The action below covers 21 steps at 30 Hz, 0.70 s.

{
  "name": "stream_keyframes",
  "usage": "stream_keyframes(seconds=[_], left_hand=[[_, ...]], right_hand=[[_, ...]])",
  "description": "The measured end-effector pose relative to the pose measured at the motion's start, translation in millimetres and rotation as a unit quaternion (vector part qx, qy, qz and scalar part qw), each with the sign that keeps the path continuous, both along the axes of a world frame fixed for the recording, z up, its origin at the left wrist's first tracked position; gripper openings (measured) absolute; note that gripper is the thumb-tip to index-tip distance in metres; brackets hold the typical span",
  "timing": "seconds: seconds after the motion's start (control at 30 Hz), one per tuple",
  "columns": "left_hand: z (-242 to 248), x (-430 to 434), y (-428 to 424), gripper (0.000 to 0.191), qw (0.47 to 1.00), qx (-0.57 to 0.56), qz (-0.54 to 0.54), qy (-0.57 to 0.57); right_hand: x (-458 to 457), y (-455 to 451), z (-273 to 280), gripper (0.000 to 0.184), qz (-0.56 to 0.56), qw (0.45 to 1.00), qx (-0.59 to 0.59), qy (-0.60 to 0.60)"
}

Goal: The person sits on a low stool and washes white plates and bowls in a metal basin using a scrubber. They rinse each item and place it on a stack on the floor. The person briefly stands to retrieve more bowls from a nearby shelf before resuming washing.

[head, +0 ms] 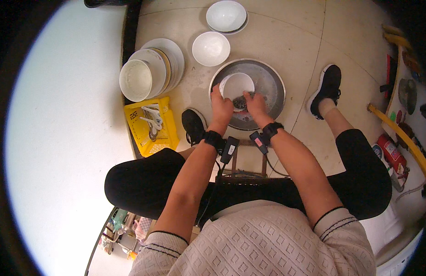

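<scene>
A round metal basin (275, 74) with sudsy water stands on the floor between my feet. Over it, my left hand (222, 106) grips the left rim of a white bowl (236, 84). My right hand (256, 105) holds a dark mesh scouring pad (239, 102) against the bowl's lower inside. The bowl is tilted, its open side facing up. My fingertips under the bowl are hidden. Black bands with small devices are on both wrists.
Beyond the basin stand a white bowl (211, 49) and stacked bowls (226, 16). At left, plates and bowls (135, 80) are stacked beside a yellow plastic basket (171, 132) holding spoons (152, 119). A white wall rises left. A red bottle (391, 151) is at right.
</scene>
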State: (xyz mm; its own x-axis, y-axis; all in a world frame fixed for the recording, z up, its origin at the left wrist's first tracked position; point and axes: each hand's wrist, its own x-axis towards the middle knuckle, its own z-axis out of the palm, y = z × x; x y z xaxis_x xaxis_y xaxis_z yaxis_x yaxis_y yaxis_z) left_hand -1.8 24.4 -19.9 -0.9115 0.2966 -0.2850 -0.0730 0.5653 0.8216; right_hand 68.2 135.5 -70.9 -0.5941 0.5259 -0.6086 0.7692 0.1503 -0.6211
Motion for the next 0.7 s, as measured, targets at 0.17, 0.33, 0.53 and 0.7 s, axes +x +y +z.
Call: stream_keyframes(seconds=[0.17, 0.33, 0.53, 0.7], left_hand=[[8.9, 2.1, -6.8, 0.057, 0.996, -0.069, -0.052, 0.012], [31.4, -10.3, 4.5, 0.049, 0.959, 0.012, 0.023, -0.282], [16.8, -15.9, -0.8, 0.048, 0.880, 0.110, 0.104, -0.451], [-0.1, -12.7, -9.7, 0.051, 0.850, 0.133, 0.100, -0.500]], right_hand=[[-12.3, 18.4, 8.0, 0.057, 0.135, 0.989, 0.001, -0.068], [-41.6, 45.2, 46.3, 0.049, 0.216, 0.968, 0.129, 0.001], [-18.6, 53.1, 61.4, 0.041, 0.272, 0.935, 0.153, 0.165], [-5.4, 37.0, 26.3, 0.047, 0.396, 0.895, 0.030, 0.203]])
